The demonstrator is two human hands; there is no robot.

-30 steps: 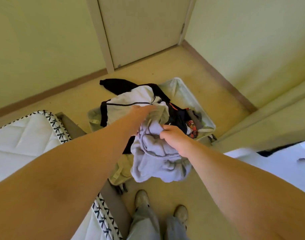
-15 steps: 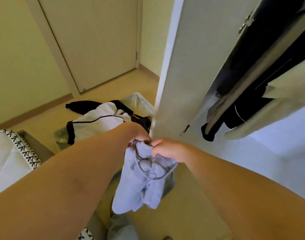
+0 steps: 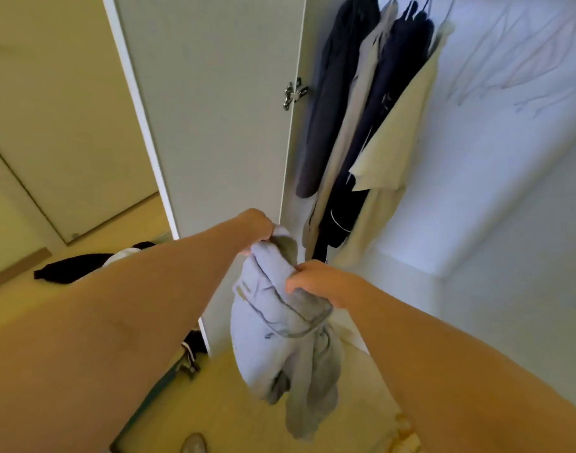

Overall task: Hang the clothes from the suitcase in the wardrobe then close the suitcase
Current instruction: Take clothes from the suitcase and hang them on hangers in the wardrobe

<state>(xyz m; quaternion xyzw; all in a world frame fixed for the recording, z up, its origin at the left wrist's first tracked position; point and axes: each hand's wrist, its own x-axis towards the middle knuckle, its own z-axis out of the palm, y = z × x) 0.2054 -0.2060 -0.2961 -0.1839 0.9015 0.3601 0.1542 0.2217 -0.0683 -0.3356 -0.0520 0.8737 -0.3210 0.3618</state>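
A light grey-blue hoodie [image 3: 280, 341] hangs bunched in the air in front of the open wardrobe. My left hand [image 3: 257, 228] grips its top edge and my right hand [image 3: 316, 281] grips the fabric a little lower, to the right. Inside the wardrobe hang several garments [image 3: 371, 119], dark blue, grey and cream, close to the left side wall. The suitcase is almost wholly hidden behind my left arm; only a black and white jacket [image 3: 71, 269] from it shows on the floor at left.
The open wardrobe door [image 3: 211, 109] stands just left of my hands, its hinge [image 3: 295, 93] at mid height. A room door [image 3: 51, 132] is at the far left. One shoe [image 3: 193, 444] shows at the bottom edge on the beige floor.
I have turned right, from above the suitcase to facing the wardrobe interior. The hoodie, held in both hands, has been lifted away from the suitcase and carried up to the wardrobe opening.
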